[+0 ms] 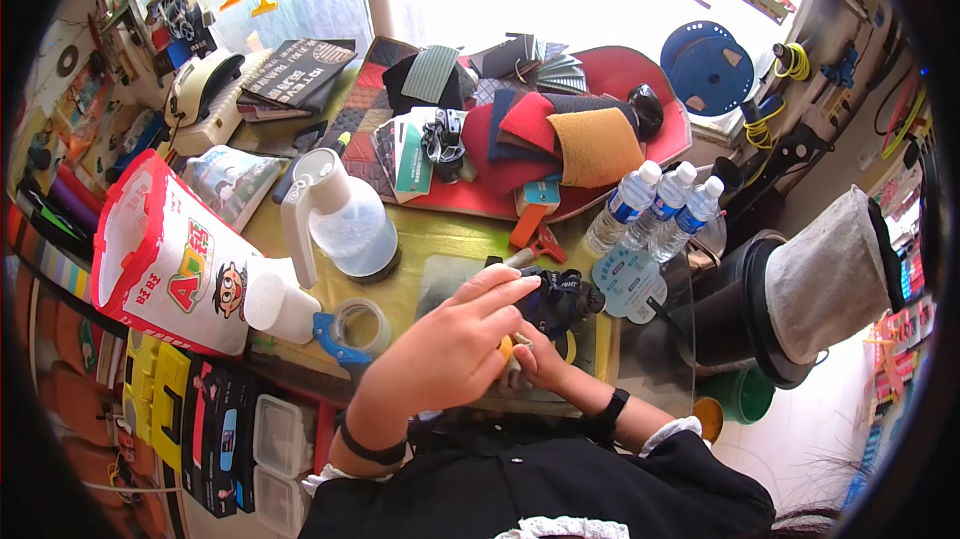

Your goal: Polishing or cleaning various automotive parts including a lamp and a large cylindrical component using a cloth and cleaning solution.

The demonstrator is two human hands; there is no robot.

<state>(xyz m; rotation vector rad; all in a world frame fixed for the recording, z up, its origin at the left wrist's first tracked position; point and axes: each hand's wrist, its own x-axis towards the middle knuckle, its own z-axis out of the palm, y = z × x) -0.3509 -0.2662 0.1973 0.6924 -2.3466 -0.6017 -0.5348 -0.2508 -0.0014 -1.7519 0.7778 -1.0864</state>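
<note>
My left hand (465,344) reaches over the near edge of the glass-topped table (420,227), its fingers pointing right across my other hand. Beneath it, my right hand (546,362) is partly hidden and closed around a small pale cloth (516,374). A bit of yellow-orange material (507,347) shows between the two hands; what it is and which hand grips it I cannot tell. Just beyond them lies a dark headlamp with a printed strap (559,302). A red-handled scraper (546,245) rests past my fingertips. Left of my left hand are a roll of clear tape (362,325) and a blue tape dispenser (336,344).
A clear electric kettle (349,227), white cups (281,306) and a red-and-white carton (176,254) stand left. Several water bottles (626,205) stand right, near a dark bin (720,306). Carpet and leather samples (592,141) pile up at the back.
</note>
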